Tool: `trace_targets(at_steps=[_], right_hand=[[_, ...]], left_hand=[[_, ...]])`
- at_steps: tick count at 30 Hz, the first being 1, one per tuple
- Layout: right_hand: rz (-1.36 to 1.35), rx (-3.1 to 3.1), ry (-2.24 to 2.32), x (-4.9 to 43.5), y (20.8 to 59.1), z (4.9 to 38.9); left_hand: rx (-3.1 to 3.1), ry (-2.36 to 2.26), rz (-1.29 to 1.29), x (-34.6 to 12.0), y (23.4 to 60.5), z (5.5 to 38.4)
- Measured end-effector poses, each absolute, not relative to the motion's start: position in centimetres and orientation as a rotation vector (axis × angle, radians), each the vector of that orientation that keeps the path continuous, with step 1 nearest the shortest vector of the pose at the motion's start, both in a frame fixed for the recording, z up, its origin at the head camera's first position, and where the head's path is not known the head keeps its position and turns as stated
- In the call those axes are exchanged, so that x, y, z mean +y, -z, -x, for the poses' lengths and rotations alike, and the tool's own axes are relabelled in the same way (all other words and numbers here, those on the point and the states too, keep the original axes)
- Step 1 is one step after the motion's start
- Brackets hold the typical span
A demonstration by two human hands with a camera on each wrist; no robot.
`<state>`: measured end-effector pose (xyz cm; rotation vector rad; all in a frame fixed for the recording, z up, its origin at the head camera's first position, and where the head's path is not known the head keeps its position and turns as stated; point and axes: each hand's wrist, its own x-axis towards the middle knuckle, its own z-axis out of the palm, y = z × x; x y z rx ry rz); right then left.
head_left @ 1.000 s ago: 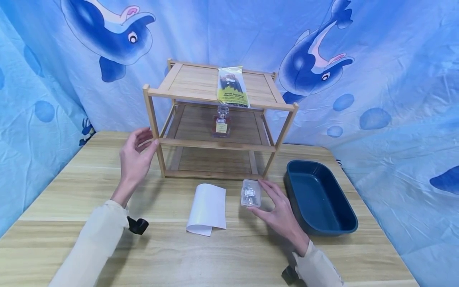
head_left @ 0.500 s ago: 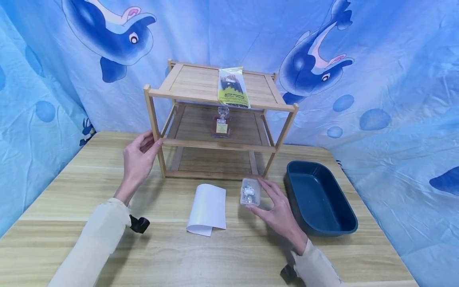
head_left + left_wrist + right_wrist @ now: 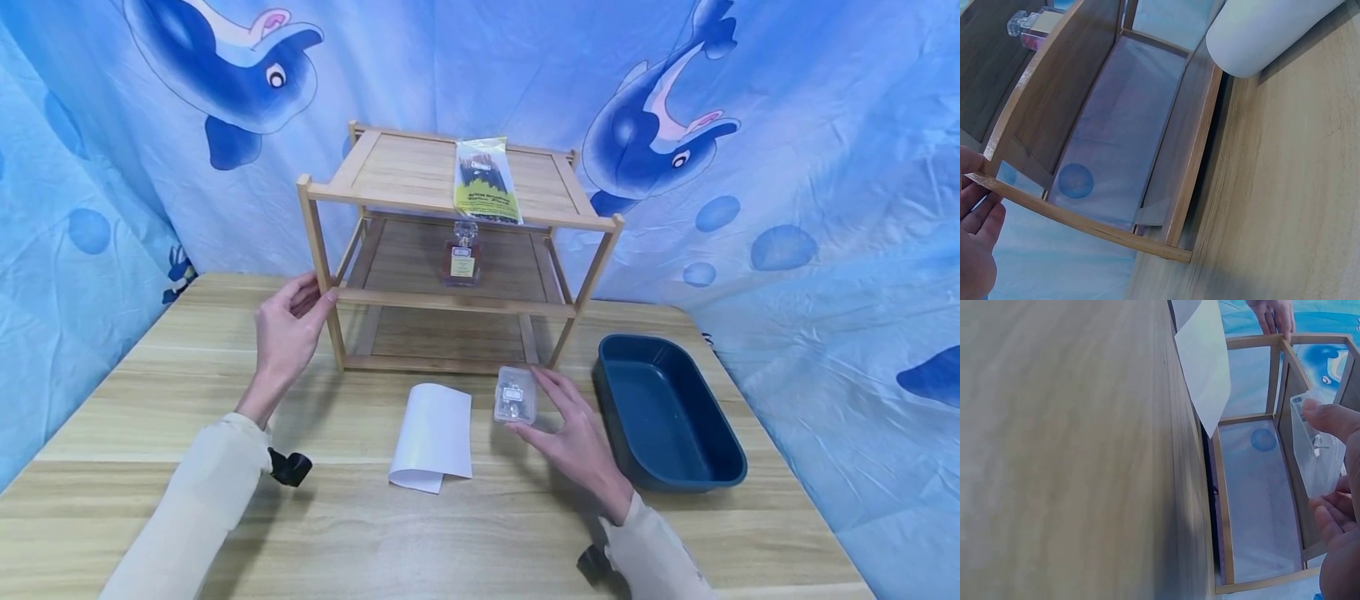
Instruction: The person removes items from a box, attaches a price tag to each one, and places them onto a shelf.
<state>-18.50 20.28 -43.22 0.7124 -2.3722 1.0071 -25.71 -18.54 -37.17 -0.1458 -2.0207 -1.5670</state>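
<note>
My right hand (image 3: pixel 577 446) pinches a small clear plastic box (image 3: pixel 515 395) between thumb and fingers, raised off the table in front of the shelf. The box has a white label and small dark contents that I cannot make out; the right wrist view shows the box (image 3: pixel 1317 450) side-on. At the shelf's left front post my left hand (image 3: pixel 288 342) holds on, thumb in front and fingers behind. The wooden shelf (image 3: pixel 457 302) has three tiers. A pack of artist brushes (image 3: pixel 486 183) lies on its top, and a perfume bottle (image 3: pixel 462 258) stands on the middle tier.
A curled white sheet (image 3: pixel 433 437) lies on the wooden table (image 3: pixel 360 542) in front of the shelf. To the right of my right hand sits a dark blue basin (image 3: pixel 675 417). A blue dolphin-print curtain (image 3: pixel 517 75) hangs behind and at both sides.
My left hand has closed in on the shelf post and now holds it. My right hand has shifted slightly left and away from me with the plastic box.
</note>
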Motion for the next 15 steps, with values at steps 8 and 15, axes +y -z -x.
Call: trace_targets(at_steps=[8,15], right_hand=[[-0.692,-2.386,-1.071,19.8,43.2,19.3],[-0.655,-2.429,-1.098,19.5,43.0,20.3]], left_hand=[[-2.026,1.584,0.145,-18.6,37.4,25.8],[-2.039,1.564,0.149,-18.8,37.6,25.9]])
